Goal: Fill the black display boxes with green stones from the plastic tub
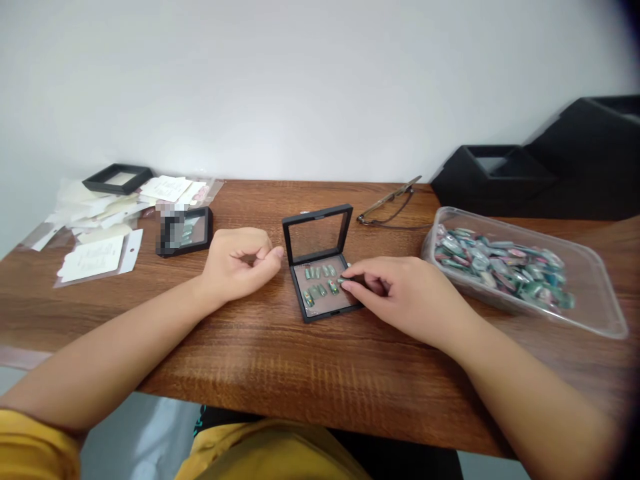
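Note:
A black-framed display case stands open on the wooden table, its clear-windowed lid tilted up at the back. Two rows of green press-on nails lie on its film. My right hand reaches in from the right, thumb and forefinger pinched on a small green nail at the case's right side. To the left of the case, my left hand rests closed, thumb against curled fingers; whatever it may hold is hidden.
A clear plastic tub of wrapped nails stands at right, with black boxes behind. Eyeglasses lie at the back. Left are another case, white cards and a black frame.

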